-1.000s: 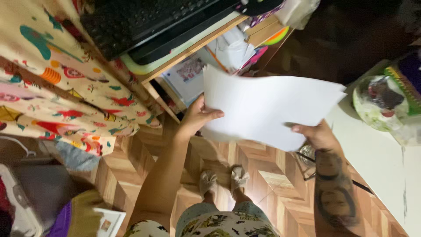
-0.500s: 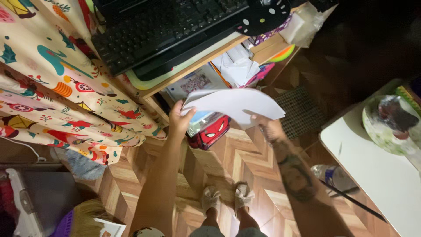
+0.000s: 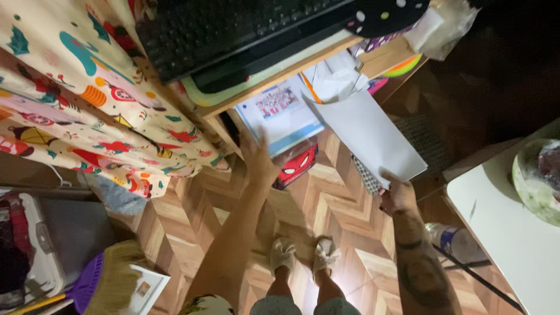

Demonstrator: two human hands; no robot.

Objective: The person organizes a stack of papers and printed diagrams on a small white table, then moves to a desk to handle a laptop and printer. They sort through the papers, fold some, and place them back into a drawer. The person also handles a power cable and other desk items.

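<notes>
My right hand (image 3: 396,195) grips the near corner of a stack of white paper sheets (image 3: 367,137), whose far end points into the wooden shelf (image 3: 245,102) under the desk. My left hand (image 3: 256,160) is off the paper, fingers spread, reaching under the shelf edge next to a light blue booklet (image 3: 280,114) and a red box with a mask face (image 3: 297,166). A black keyboard (image 3: 233,29) lies on the pull-out tray above.
A patterned cloth (image 3: 76,93) hangs at the left. A white table (image 3: 507,233) with a round green bowl (image 3: 536,181) stands at the right, a plastic bottle (image 3: 455,239) beneath it. A purple broom (image 3: 99,286) and a grey bin (image 3: 35,251) sit lower left. My slippered feet (image 3: 303,254) stand on herringbone flooring.
My left hand has let go of the paper and reached toward the shelf. My right hand has tilted the sheets so their far end goes into the shelf.
</notes>
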